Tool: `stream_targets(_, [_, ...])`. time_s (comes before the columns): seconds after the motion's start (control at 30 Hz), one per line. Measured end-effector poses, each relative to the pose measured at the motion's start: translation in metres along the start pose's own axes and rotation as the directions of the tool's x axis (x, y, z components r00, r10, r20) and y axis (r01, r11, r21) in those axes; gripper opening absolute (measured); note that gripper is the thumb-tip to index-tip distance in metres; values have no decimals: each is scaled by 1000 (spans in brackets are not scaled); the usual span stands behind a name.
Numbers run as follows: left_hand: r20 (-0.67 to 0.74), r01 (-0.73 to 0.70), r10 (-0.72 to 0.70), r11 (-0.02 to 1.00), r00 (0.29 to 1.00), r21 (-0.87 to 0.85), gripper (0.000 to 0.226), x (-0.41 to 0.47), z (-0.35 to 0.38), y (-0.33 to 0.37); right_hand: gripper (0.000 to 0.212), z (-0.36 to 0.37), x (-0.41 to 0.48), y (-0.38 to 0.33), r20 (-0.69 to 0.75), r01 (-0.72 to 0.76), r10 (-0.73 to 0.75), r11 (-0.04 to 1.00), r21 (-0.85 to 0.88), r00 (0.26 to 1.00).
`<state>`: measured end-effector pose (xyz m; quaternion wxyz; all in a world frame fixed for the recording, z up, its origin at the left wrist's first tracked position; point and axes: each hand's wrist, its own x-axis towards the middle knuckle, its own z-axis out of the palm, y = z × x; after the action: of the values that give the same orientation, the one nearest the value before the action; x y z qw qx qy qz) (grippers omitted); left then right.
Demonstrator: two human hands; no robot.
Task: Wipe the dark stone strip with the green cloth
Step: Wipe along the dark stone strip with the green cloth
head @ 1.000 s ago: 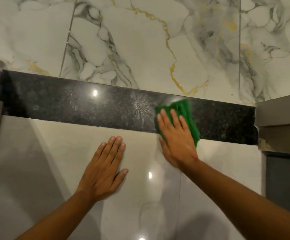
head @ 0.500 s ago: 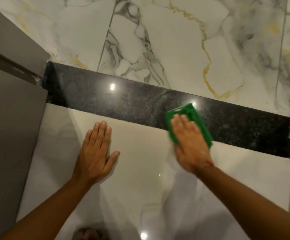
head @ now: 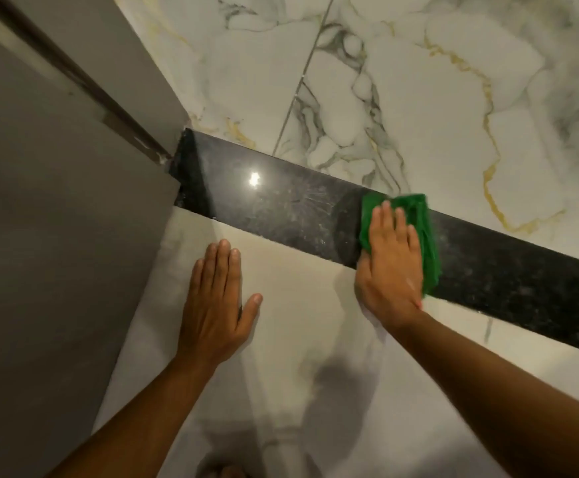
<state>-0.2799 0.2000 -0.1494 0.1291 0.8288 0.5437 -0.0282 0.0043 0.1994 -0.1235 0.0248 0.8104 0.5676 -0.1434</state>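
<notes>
While flat on the pale floor (head: pixel 301 305), left hand (head: pixel 215 305) open; right hand (head: pixel 389 267) flat atop green cloth (head: pixel 422 232).

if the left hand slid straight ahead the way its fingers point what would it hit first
The left hand lies flat on the pale floor tile, fingers pointing at the dark stone strip. It would likely meet that strip's near edge first.

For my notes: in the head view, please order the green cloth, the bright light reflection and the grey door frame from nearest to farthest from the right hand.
1. green cloth, under the right hand
2. light reflection, left on the strip
3. grey door frame, far left
</notes>
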Motion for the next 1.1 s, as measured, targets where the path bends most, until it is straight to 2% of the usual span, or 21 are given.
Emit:
stream_targets(0.07, [-20,48,-48,999,999,11,80,0,2,-12,75,-6,30,-65,-22,-237,239,969,65,971])
stream_targets(0.1, [-29,68,-68,998,997,8,80,0,3,-18,77,-4,34,-90,-33,-187,190,980,60,981])
stream_targets(0.13, [-33,76,-76,997,997,1,80,1,4,-22,79,2,30,-102,-55,5,-4,1000,13,998])
stream_targets(0.2, [-36,72,-72,997,997,-11,80,1,1,-28,80,12,1,-90,53,466,-463,882,-70,885])
stream_targets(0.27, [-18,72,-72,997,997,-27,79,0,-5,-32,81,4,-18,-52,192,623,-603,780,-62,774])
stream_targets(0.33, [2,83,-83,995,997,-46,78,-3,-11,-37,79,-4,-3,-39,195,491,-467,866,-97,863])
stream_targets(0.4, [-7,87,-87,995,996,-43,78,-2,-11,-43,76,-9,36,-73,70,210,-205,975,-68,976])
stream_targets(0.43, [-11,88,-89,995,996,-37,78,-2,-9,-45,75,-12,51,-101,37,106,-104,994,-36,994])
stream_targets(0.5, [-21,110,-111,994,994,-29,78,-4,-6,-47,75,-7,58,-142,39,147,-146,988,-37,989])
stream_targets(0.53, [-25,124,-125,992,992,-33,78,-5,-4,-48,75,-2,52,-144,56,296,-293,953,-63,954])
stream_targets(0.6, [-29,158,-159,986,987,-46,78,-8,-5,-47,76,-1,32,-113,185,632,-610,769,-94,770])
stream_targets(0.67, [-19,174,-175,983,984,-58,78,-16,-7,-48,80,-12,30,-70,307,819,-768,568,-77,561])
stream_targets(0.7, [-18,168,-169,984,985,-58,78,-20,-6,-48,81,-16,41,-56,317,841,-783,531,-106,535])
stream_targets(0.73, [-17,159,-160,986,987,-52,79,-24,-5,-50,80,-18,56,-52,298,825,-771,547,-143,563])
stream_targets(0.77, [-14,149,-149,988,989,-47,79,-26,-4,-52,78,-19,72,-61,256,770,-727,617,-166,638])
stream_targets(0.87, [-26,140,-142,989,990,-55,82,-26,0,-55,75,-12,105,-150,59,408,-404,907,-108,913])
stream_targets(0.93, [-20,136,-139,986,990,-93,82,-26,1,-57,76,-8,100,-208,23,299,-298,954,-38,954])
stream_targets(0.97, [-18,132,-135,986,991,-100,82,-25,1,-57,76,-1,90,-216,33,394,-393,918,-54,919])
stream_targets(1.03, [-22,119,-121,991,992,-64,81,-26,0,-58,76,5,59,-193,143,669,-658,742,-44,739])
stream_targets(1.07, [-20,117,-118,992,993,-54,81,-26,0,-57,76,2,45,-170,199,760,-743,650,-15,639])
stream_targets(1.1, [-18,120,-121,991,993,-56,81,-26,-2,-57,76,-3,44,-149,221,797,-776,603,-11,590])
